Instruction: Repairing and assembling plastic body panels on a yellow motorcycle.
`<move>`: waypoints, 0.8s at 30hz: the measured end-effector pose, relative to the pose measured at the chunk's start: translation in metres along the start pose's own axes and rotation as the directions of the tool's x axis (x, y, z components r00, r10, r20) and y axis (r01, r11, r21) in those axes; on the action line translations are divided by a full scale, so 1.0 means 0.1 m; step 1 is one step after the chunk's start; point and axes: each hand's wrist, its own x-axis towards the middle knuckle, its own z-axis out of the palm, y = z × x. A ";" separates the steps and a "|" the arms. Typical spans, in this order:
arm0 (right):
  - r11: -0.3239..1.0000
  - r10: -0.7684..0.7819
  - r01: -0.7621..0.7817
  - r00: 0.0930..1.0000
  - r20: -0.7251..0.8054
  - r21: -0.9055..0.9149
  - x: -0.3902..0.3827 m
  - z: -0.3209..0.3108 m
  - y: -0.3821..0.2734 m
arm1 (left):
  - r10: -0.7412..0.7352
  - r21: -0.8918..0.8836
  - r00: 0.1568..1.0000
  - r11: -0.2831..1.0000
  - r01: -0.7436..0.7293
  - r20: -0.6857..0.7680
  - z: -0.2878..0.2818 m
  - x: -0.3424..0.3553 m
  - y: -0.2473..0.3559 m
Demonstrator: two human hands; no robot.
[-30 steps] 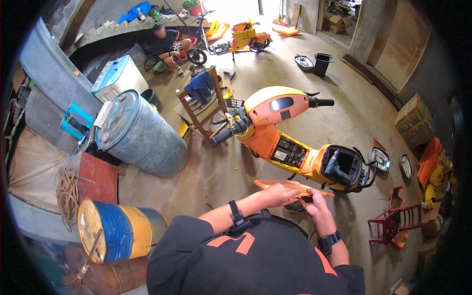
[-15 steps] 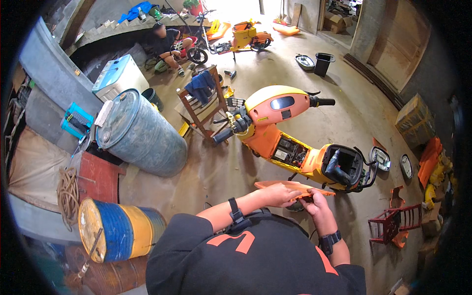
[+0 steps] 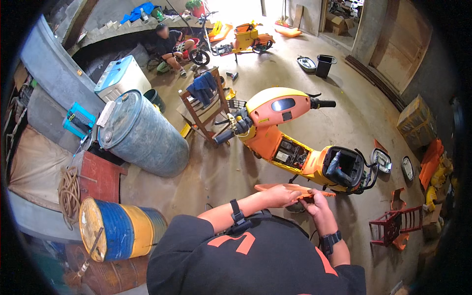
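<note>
Close to my chest, an orange plastic body panel (image 3: pixel 301 188) is held between both hands. My left hand (image 3: pixel 281 195) is closed on its near edge, fingers curled over it. My right hand (image 3: pixel 317 202) grips the panel near its right end, the thumb up against the edge; part of the fingers is hidden. Just beyond stands a yellow and orange electric scooter (image 3: pixel 263 140), its floorboard bay uncovered with wiring and parts (image 3: pixel 290 152) showing. A cordless drill (image 3: pixel 337 169) lies in the opened seat bay at its rear.
To the left stand a blue plastic drum (image 3: pixel 147 135), a blue and yellow barrel (image 3: pixel 120 228) and a wooden chair (image 3: pixel 204 105). At right lie a dark red stool (image 3: pixel 391 226) and a cardboard box (image 3: pixel 417 120). A person (image 3: pixel 169 46) sits by another scooter (image 3: pixel 246 39) at the back.
Both hands keep their hold on the orange panel, nearly unmoved. The whole view has shifted very slightly. At the back, the seated person's head and arms have moved a little.
</note>
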 end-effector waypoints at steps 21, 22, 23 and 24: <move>0.997 -0.019 0.015 0.999 0.041 0.076 -0.03 -0.05 -0.02 | -0.016 0.020 1.000 1.000 0.016 0.006 0.16 0.10 0.02; 0.996 -0.003 0.001 1.000 0.019 0.095 -0.06 0.01 -0.03 | -0.028 0.041 0.999 0.999 0.029 -0.023 0.21 0.07 -0.02; 0.995 -0.013 0.007 0.999 0.051 0.100 -0.10 0.03 -0.05 | -0.030 0.054 0.998 0.998 0.033 -0.046 0.16 0.09 0.01; 0.993 -0.020 0.013 0.998 0.054 0.115 -0.09 0.04 -0.03 | -0.048 0.098 0.997 0.994 0.053 -0.055 0.11 0.07 0.05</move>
